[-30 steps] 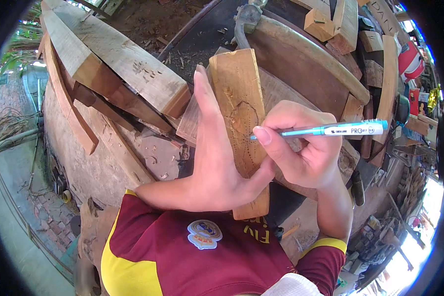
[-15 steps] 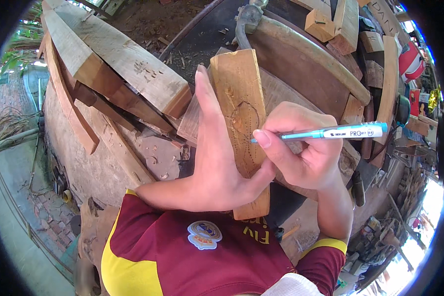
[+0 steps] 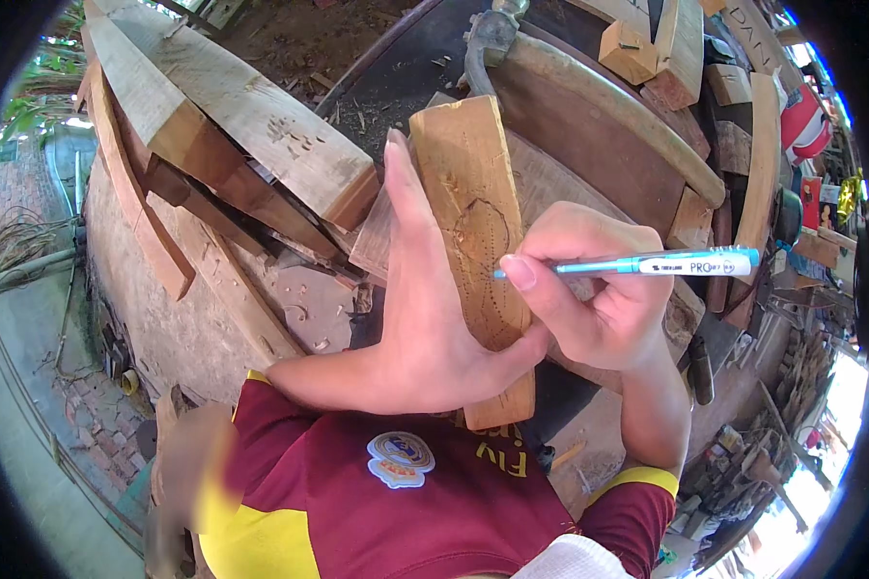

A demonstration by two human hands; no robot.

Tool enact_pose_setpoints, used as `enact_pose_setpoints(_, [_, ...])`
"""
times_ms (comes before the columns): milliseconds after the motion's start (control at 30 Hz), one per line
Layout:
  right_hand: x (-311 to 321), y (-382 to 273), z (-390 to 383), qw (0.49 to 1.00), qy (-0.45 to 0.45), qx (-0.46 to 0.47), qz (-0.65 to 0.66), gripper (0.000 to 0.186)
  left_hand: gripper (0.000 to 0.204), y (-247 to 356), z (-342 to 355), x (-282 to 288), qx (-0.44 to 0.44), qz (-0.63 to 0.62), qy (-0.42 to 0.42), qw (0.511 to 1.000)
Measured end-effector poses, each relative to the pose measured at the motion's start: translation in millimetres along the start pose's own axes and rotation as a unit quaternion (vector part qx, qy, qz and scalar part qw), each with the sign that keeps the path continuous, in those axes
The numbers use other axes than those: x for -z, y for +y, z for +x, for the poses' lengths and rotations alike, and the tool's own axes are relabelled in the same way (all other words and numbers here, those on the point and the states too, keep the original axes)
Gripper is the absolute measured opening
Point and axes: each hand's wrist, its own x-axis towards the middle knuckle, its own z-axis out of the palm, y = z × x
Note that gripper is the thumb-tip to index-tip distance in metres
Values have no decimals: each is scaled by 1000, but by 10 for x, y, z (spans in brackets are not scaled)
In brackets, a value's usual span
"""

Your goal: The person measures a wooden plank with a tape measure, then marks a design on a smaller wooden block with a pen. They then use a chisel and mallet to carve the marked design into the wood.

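Note:
A flat piece of wood (image 3: 461, 145) lies in front of me, its near end against my shirt. It bears a dark drawn outline and dotted lines. My left hand (image 3: 425, 318) holds it, with straight fingers along the left edge and the thumb across the lower part to the right edge. In my right hand (image 3: 603, 289) a light blue and white pen (image 3: 661, 263) is pinched between thumb and fingers. The pen's tip is at the wood's face, right of the dotted lines; whether it touches cannot be made out. My left palm and thumb hide part of the wood.
Beneath the wood lies a wider plank (image 3: 560, 193). Long timber beams (image 3: 251, 106) are stacked at the left. A frame saw (image 3: 608, 106) lies beyond my right hand, near several wooden blocks (image 3: 628, 53). A dark-handled tool (image 3: 702, 372) is at the right.
The wood has turned slightly, its near end shifting right. My left thumb has moved a little right with it. The right hand and pen have shifted only slightly.

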Motion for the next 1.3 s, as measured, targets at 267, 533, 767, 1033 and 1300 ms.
enact_pose_setpoints(267, [-5,3,-3,1000,-3,7,-8,8,133,-15,-17,-31,-4,2,14,1000])
enact_pose_setpoints(533, [4,-12,6,1000,-8,-1,-1,8,132,-21,-13,-28,-2,1,13,1000])
enact_pose_setpoints(767, [77,-42,1,1000,0,-10,25,9,134,-16,9,-5,-3,-21,-11,1000])
enact_pose_setpoints(1033, [366,-69,62,989,100,28,-102,17,138,-37,154,169,64,-181,-152,970])
enact_pose_setpoints(1300, [380,-257,-73,990,128,-3,-53,25,130,-91,489,314,4,-138,-298,944])
